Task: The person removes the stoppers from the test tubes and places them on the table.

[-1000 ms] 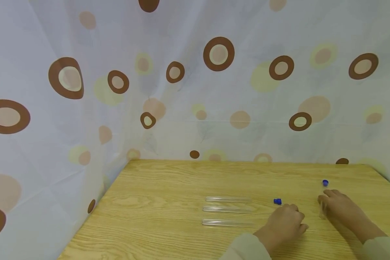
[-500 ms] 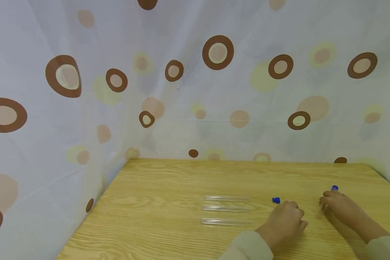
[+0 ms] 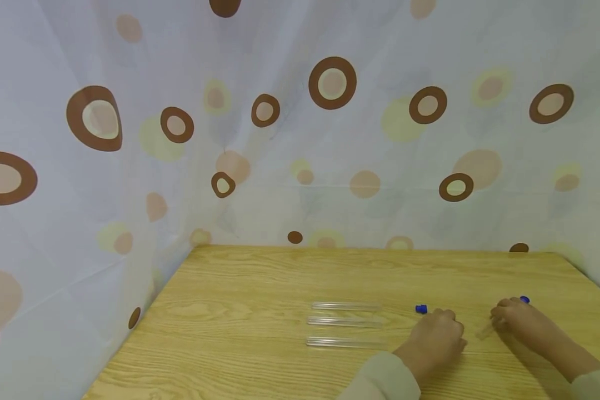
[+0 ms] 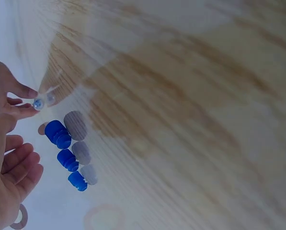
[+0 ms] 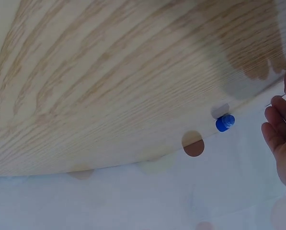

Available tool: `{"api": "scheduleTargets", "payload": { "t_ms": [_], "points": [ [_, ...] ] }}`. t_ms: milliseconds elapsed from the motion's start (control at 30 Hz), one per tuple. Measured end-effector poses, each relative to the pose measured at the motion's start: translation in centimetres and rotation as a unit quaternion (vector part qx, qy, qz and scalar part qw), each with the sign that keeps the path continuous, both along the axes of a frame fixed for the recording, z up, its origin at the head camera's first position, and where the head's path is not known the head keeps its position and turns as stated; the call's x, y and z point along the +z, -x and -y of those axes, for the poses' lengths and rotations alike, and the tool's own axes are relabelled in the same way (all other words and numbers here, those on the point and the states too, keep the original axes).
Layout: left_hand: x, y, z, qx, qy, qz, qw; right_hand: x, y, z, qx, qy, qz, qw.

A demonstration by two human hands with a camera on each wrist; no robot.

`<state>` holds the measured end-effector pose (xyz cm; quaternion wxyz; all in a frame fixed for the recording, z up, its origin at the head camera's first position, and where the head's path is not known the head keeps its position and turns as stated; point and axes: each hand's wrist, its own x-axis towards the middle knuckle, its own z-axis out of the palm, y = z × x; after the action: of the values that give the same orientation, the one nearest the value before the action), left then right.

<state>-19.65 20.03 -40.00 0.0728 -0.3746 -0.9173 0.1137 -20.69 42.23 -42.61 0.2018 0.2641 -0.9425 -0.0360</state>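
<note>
My right hand (image 3: 525, 328) pinches a clear test tube (image 3: 486, 330) just above the table, near its right side. The tube slants, with a blue stopper (image 3: 524, 300) showing past the back of the hand. In the right wrist view this stopper (image 5: 225, 122) appears a little away from my fingers. My left hand (image 3: 432, 339) hovers low over the wood, its fingers loosely curled around nothing in the left wrist view. Close to those fingers, 3 blue stoppers (image 4: 67, 160) lie in a row; from the head only one loose stopper (image 3: 421, 309) is visible, the others hidden behind the hand.
To the left of my left hand, 3 clear tubes (image 3: 344, 321) lie parallel on the wooden table (image 3: 230, 333). A white curtain (image 3: 280, 211) with brown and yellow circles hangs along the table's back and left edges.
The held test tube has turned in my right hand: its stoppered end swings right and nearer, its other end left. My left hand stays almost in place.
</note>
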Motion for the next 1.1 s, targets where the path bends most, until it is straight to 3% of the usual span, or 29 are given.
{"api": "scheduleTargets", "payload": {
  "t_ms": [133,367,700,967,1100],
  "points": [
    [0.0,0.2,-0.1,-0.003,-0.015,0.016,0.9998,0.0,-0.2,0.1,0.012,0.000,-0.028,1.000],
    [0.2,0.3,-0.2,-0.022,-0.023,0.023,0.9992,0.1,-1.1,0.2,-0.016,0.027,-0.006,0.999],
    [-0.1,0.4,0.5,-0.017,-0.019,0.019,0.9995,-0.6,-1.6,-0.3,0.032,0.057,-0.042,0.997],
    [0.0,0.5,1.0,-0.013,-0.032,0.023,0.9992,-0.6,-1.7,-0.5,0.053,0.072,0.025,0.996],
    [-0.2,0.6,1.2,-0.011,-0.036,0.028,0.9989,-0.8,-2.0,-0.4,0.053,0.070,0.029,0.996]
  ]
}}
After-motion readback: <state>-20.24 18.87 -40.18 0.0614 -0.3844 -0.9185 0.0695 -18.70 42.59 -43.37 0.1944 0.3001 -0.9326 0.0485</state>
